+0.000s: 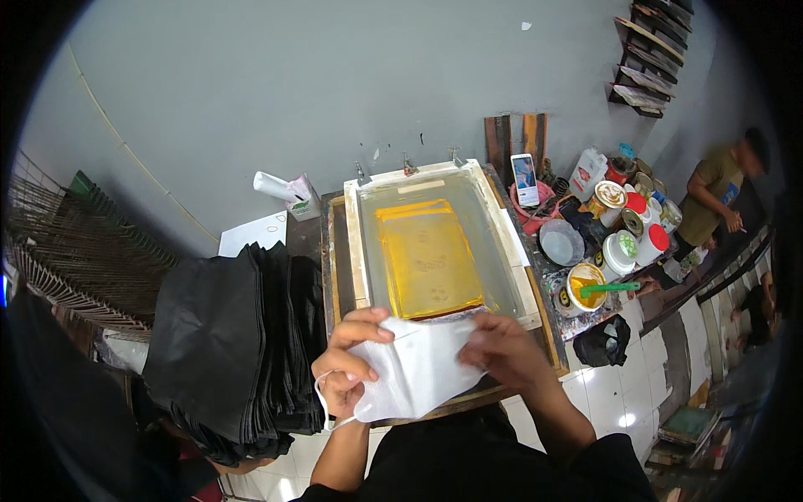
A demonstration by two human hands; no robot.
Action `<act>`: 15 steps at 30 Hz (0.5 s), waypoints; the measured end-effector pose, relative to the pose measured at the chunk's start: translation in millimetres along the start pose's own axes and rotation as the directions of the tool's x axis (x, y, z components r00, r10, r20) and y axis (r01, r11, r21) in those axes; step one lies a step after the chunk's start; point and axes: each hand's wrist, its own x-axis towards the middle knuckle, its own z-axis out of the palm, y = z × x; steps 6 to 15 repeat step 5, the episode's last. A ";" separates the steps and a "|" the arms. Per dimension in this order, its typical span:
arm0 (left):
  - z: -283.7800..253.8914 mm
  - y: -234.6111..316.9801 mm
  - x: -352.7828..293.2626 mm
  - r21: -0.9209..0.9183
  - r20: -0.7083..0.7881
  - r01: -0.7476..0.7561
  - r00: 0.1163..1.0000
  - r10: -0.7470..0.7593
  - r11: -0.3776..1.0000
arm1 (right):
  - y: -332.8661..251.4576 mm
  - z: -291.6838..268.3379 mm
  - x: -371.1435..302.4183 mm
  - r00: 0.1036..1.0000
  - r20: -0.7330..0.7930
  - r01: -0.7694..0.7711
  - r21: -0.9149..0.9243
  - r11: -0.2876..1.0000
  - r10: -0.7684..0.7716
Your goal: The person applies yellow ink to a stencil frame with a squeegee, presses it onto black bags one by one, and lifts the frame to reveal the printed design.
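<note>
A white face mask (418, 368) is held up in front of me, over the near edge of a screen-printing frame. My left hand (345, 360) is closed on the mask's left side, thumb and fingers pinching it, and a white ear loop (321, 400) hangs below. At the mask's other side, my right hand (502, 351) has its fingers curled against the fabric; they are somewhat blurred. Beyond the mask lies the screen-printing frame (529, 303), clamped at its far side, with a yellow ink-stained rectangle (428, 259) on its mesh.
A tall stack of black fabric pieces (217, 335) stands left of the frame. To the right are paint tubs, a yellow ink tub (577, 294) with a green-handled tool (609, 288), and a propped phone (524, 180). A wire rack (84, 243) stands far left; another person (711, 188) is at far right.
</note>
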 end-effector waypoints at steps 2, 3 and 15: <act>-6.6 8.7 2.6 0.136 -0.026 0.079 0.997 -0.076 0.988 | -15.5 7.1 2.8 0.986 -0.129 0.123 0.165 0.979 -0.103; -12.5 13.6 -0.1 0.030 -0.030 0.185 0.982 -0.185 0.982 | -21.7 -3.8 1.7 0.985 -0.107 0.155 0.178 0.972 -0.137; -33.4 28.4 -7.2 0.214 0.046 0.347 0.930 -0.365 0.913 | -32.4 -20.6 -3.1 0.981 -0.089 0.188 0.183 0.965 -0.175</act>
